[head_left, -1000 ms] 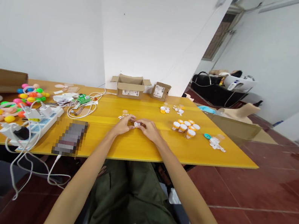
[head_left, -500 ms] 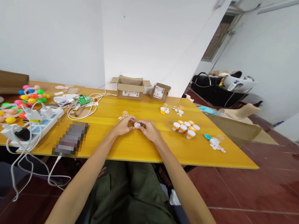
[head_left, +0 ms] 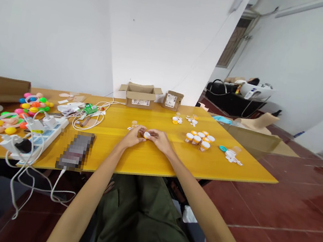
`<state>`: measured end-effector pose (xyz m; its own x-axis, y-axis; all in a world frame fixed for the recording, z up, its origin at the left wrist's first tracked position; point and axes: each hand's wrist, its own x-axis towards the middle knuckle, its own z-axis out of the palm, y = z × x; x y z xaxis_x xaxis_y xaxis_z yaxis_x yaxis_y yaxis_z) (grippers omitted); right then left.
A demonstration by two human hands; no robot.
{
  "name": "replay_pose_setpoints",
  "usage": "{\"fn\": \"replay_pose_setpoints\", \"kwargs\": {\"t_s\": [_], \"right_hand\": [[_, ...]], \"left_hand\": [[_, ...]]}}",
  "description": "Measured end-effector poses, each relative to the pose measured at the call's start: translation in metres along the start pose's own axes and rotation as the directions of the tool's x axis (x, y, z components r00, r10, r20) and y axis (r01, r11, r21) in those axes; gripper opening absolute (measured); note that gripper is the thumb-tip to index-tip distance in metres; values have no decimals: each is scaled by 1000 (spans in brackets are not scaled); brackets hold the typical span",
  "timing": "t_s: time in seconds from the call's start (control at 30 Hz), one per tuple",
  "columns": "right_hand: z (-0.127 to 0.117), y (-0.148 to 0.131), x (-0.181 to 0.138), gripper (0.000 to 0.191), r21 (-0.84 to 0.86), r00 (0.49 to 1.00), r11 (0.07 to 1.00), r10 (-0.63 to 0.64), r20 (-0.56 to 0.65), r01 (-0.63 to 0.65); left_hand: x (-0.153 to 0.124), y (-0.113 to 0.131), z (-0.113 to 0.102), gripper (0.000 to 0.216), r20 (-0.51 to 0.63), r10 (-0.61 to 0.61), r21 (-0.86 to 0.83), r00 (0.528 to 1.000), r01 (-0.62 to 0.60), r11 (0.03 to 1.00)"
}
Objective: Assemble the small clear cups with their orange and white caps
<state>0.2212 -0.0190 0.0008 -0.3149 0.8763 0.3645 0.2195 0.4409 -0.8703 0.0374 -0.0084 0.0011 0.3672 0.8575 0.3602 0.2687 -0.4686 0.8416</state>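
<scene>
Between my two hands, near the middle of the table, is a small jar [head_left: 146, 135] with a white-topped orange lid. My left hand [head_left: 135, 137] has its fingers closed on the jar's left side. From the right, my right hand [head_left: 160, 139] grips it too, thumb and fingers at the lid. The jar's body is mostly hidden by my fingers. Just beyond my left hand lie small white pieces [head_left: 131, 128] and a clear cup [head_left: 134, 124]. To the right stands a cluster of several similar lidded jars [head_left: 197, 138].
Farther right are a teal ring [head_left: 223, 148] and white pieces [head_left: 233, 156]. A yellow ring [head_left: 175, 122] lies farther back. Two cardboard boxes, one open [head_left: 141, 95] and one smaller [head_left: 172, 100], stand by the wall. At left are a phone [head_left: 77, 150], a power strip [head_left: 48, 139] and colourful balls [head_left: 34, 106].
An orange rim now shows around the white top between my hands, where only white showed before. My hands stay in nearly the same place. A person's arm has appeared at the far left edge.
</scene>
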Motion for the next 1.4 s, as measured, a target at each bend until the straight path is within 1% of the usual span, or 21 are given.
{"fn": "replay_pose_setpoints", "kwargs": {"t_s": [0.13,0.23,0.3,0.4,0.47,0.63,0.97,1.17,1.4], "right_hand": [[3,3,3,19,113,1000,994,9,-29,-6],[4,2,4,22,163,998,987,-1,-55,10],[4,1,4,22,173,997,985,-9,-73,21],[4,0,4,21,166,996,986,-13,-90,28],[3,0,4,20,155,995,988,-10,-95,25],[3,2,3,25,144,995,990,4,-97,10],[4,4,3,25,145,995,989,34,-91,-21],[3,4,3,22,142,995,990,27,-95,-13],[2,2,3,23,153,995,988,9,-101,7]], "left_hand": [[2,-3,2,40,-27,-27,-76,999,25,997],[3,-1,3,40,-66,-28,-125,997,20,992],[2,2,3,41,-101,-42,-164,994,25,986],[1,7,3,41,-143,-98,-223,985,64,973],[1,9,3,38,-138,-132,-242,982,96,966],[1,9,3,28,-84,-132,-228,988,109,967],[1,6,4,26,-77,-109,-197,991,92,976],[1,8,3,25,-67,-89,-193,994,75,978],[-2,13,4,21,-67,-29,-114,997,21,993]]}}
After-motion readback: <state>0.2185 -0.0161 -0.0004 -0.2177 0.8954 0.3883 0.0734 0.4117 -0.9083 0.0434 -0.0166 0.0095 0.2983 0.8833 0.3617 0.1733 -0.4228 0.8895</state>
